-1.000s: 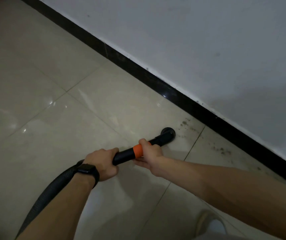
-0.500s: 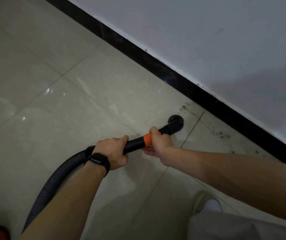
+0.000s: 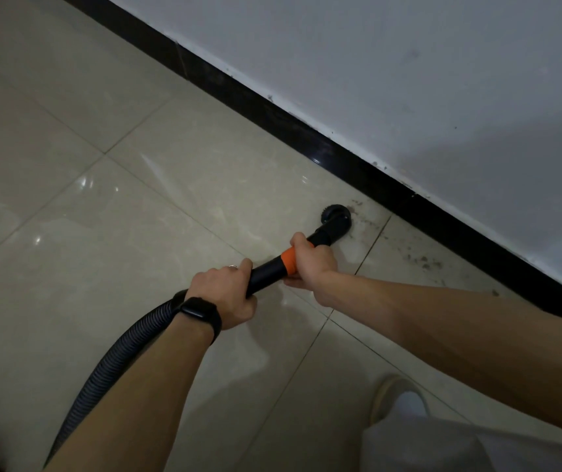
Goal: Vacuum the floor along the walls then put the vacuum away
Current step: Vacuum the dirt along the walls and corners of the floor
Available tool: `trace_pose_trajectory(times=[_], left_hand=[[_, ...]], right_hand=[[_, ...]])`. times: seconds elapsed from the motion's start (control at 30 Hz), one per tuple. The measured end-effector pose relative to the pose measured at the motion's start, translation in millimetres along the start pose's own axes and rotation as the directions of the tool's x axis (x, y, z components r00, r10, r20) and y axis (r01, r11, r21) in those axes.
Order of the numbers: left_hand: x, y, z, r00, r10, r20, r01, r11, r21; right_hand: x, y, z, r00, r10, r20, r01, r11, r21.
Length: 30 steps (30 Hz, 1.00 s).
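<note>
Wand [image 3: 267, 271] likely rigid, light; my left hand [image 3: 225, 298] grips rear near floppy hose [image 3: 119, 356], right hand [image 3: 312, 264] grips orange collar [image 3: 288, 259], best for steering brush head [image 3: 337, 221].

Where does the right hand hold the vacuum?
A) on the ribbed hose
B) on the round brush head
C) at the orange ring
C: the right hand grips the tube at the orange ring, just behind the brush head.
</note>
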<state>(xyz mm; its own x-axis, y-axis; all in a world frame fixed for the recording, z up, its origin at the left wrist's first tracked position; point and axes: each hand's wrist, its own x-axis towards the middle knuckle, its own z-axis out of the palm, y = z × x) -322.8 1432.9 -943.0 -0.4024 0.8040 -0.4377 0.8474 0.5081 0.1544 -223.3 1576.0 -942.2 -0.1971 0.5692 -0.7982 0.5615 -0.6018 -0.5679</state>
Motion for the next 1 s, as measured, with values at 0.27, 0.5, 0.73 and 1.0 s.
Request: trace_pose_trajectory(times=[0.27,0.5,0.73,1.0], left_hand=[[12,9,2,1.000,-0.018,0.020,0.018,1.000,-0.022],[28,23,3,0.998,-0.011,0.064,0.015,0.998,-0.063],[44,36,-1,0.999,-0.015,0.050,0.019,0.997,-0.080],[52,40,-4,0.995,-0.088,0.053,0.098,0.963,-0.252]], right_hand=[[10,-6,-5,0.999,-0.022,-0.033,0.021,1.000,-0.023],[18,-10,-14,0.995,-0.031,-0.096,0.029,0.999,-0.028],[33,-20,-26,0.991,-0.032,-0.128,0.030,0.999,-0.020],[46,-41,-21,0.990,-0.044,-0.130,0.043,0.999,-0.011]])
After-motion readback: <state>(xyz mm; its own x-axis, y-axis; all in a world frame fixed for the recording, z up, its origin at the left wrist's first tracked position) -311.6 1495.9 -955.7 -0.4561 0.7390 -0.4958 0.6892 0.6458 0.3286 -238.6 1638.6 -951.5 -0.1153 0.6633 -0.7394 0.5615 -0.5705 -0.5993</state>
